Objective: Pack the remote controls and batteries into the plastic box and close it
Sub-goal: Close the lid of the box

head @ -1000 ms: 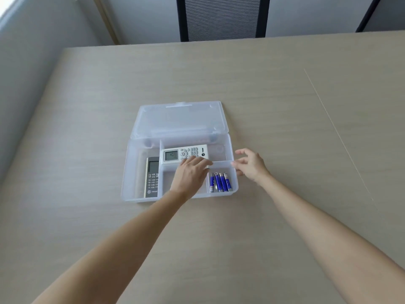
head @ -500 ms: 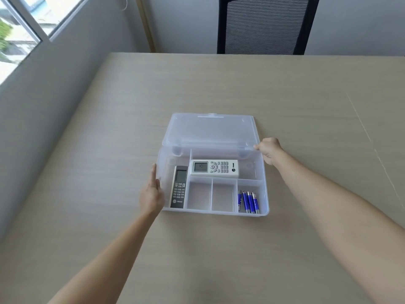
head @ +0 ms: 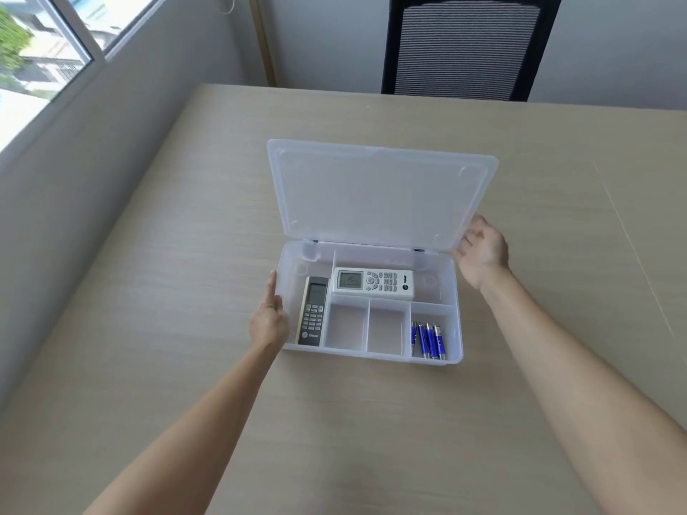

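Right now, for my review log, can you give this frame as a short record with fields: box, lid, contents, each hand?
box: clear plastic box on wooden table
lid: translucent hinged lid, raised, not shut
contents: dark slim remote in left slot; white remote in rear slot; blue batteries in front right slot; two middle slots bare
left hand: flat against box's left wall
right hand: at lid's right edge

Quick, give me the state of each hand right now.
Left hand: open, flat against the box's left wall, holding nothing.
Right hand: grip on the lid's right edge, lid raised.
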`<state>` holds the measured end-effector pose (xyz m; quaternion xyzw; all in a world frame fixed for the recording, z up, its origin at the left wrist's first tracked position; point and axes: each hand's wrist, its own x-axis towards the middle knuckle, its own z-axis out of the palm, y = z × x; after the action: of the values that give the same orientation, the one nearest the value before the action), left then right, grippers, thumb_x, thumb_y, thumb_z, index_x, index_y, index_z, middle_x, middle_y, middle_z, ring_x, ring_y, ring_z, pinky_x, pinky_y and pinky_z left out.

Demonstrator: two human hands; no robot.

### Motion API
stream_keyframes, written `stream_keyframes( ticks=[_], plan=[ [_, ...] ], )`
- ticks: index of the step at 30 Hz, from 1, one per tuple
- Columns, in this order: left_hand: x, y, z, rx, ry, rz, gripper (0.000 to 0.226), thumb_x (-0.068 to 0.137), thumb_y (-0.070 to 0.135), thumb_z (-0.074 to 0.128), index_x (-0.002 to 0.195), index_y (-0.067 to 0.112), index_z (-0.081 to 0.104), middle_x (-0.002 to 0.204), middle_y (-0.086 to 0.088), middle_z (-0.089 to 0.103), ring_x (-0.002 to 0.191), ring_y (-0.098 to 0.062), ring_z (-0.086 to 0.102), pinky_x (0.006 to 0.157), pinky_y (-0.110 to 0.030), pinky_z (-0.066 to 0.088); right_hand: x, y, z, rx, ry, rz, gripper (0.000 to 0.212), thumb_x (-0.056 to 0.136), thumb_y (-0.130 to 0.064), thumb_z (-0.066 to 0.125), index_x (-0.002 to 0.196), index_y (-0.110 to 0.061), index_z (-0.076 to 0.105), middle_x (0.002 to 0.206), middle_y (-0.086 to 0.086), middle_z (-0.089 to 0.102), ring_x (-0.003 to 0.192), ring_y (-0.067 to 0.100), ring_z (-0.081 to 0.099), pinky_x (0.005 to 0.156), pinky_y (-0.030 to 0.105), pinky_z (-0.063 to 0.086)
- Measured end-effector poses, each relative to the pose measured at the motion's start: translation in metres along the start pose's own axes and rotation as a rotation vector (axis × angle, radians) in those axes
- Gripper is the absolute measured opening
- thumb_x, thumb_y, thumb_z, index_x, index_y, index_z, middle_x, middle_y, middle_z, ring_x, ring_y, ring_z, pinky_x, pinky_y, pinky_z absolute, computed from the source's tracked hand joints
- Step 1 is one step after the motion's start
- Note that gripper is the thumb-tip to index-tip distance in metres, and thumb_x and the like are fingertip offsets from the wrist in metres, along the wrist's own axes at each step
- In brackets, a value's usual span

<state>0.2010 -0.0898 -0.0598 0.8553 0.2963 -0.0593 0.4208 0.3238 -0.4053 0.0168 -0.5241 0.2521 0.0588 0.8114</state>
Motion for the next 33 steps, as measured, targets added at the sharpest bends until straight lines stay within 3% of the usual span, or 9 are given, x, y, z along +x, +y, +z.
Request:
stream_keyframes(
  ticks=[2,4,6,8,10,14,19,24,33],
  plan=[
    [-0.002,0.006,-0.007,-0.079,-0.079,-0.002,0.047,0.103,0.031,0.027,0.148,0.040,0.021,0.149,-0.003,0.045,0.129,-0.031,0.049,0.108,-0.041,0.037,-0.022,-0.009,-0.011,0.110,-0.108,0.051,0.044,0.095,-0.043,0.030,0.116,-0.017,0.059,0.128,0.008,0.057,0.115,0.017,0.056,0.106,0.032,0.039],
    [-0.002,0.013,-0.021,-0.293,-0.226,-0.102,0.052,0.100,0.050,0.020,0.150,0.033,0.023,0.155,0.004,0.034,0.141,-0.024,0.035,0.116,-0.042,0.027,-0.040,-0.011,-0.026,0.162,-0.150,0.124,0.089,0.085,-0.072,0.026,0.145,-0.007,0.030,0.154,0.013,0.029,0.142,0.026,0.031,0.119,0.038,0.024],
    [-0.001,0.013,-0.039,-0.604,-0.386,-0.278,0.072,0.092,0.066,0.008,0.146,0.025,0.034,0.145,0.002,0.043,0.130,-0.024,0.045,0.107,-0.047,0.037,-0.059,-0.012,-0.036,0.071,-0.226,0.171,0.096,0.081,-0.076,0.027,0.143,-0.002,0.032,0.146,0.015,0.040,0.133,0.027,0.045,0.108,0.035,0.041],
    [-0.003,0.008,-0.058,-0.843,-0.462,-0.372,0.089,0.084,0.076,0.003,0.134,0.018,0.049,0.129,-0.002,0.053,0.107,-0.023,0.056,0.089,-0.045,0.045,-0.081,-0.004,-0.041,-0.183,-0.314,0.201,0.072,0.089,-0.064,0.034,0.124,-0.004,0.053,0.119,0.010,0.066,0.103,0.018,0.067,0.083,0.026,0.055],
    [-0.004,0.000,-0.069,-0.887,-0.530,-0.351,0.099,0.077,0.083,0.003,0.128,0.017,0.056,0.125,-0.004,0.059,0.106,-0.021,0.057,0.093,-0.045,0.043,-0.094,0.019,-0.049,-0.408,-0.299,0.172,0.056,0.088,-0.049,0.054,0.122,-0.004,0.057,0.124,0.009,0.067,0.107,0.018,0.066,0.096,0.032,0.051],
    [-0.020,0.004,-0.071,-0.557,-0.564,-0.205,0.092,0.069,0.087,0.036,0.124,0.018,0.062,0.128,-0.001,0.063,0.120,-0.018,0.056,0.111,-0.044,0.037,-0.105,0.062,-0.063,-0.780,-0.180,0.016,0.069,0.070,-0.047,0.077,0.127,-0.019,0.051,0.131,-0.003,0.061,0.118,0.015,0.058,0.109,0.043,0.041],
    [-0.047,0.015,-0.045,-0.186,-0.358,-0.006,0.083,0.061,0.039,0.087,0.124,0.011,0.043,0.120,-0.004,0.056,0.112,-0.019,0.055,0.094,-0.033,0.046,-0.111,0.088,-0.052,-1.109,-0.076,0.098,0.145,0.049,-0.059,0.085,0.149,-0.009,-0.008,0.158,0.004,0.023,0.143,0.021,0.028,0.117,0.037,0.029],
    [-0.048,0.012,-0.020,0.157,-0.205,-0.024,0.136,0.054,0.046,0.089,0.149,0.002,0.003,0.149,-0.019,0.026,0.139,-0.032,0.028,0.117,-0.041,0.029,-0.120,0.094,-0.037,-1.276,-0.008,0.096,0.148,0.056,-0.049,0.086,0.145,-0.004,-0.023,0.161,0.013,-0.009,0.149,0.023,-0.002,0.119,0.036,0.014],
    [-0.050,0.009,-0.015,0.179,-0.187,0.017,0.139,0.060,0.047,0.085,0.149,-0.001,-0.011,0.155,-0.020,0.011,0.146,-0.032,0.011,0.122,-0.041,0.016,-0.114,0.104,-0.039,-1.286,0.039,0.066,0.148,0.055,-0.048,0.086,0.145,-0.006,-0.024,0.161,0.014,-0.009,0.149,0.025,-0.003,0.120,0.037,0.010]
  ],
)
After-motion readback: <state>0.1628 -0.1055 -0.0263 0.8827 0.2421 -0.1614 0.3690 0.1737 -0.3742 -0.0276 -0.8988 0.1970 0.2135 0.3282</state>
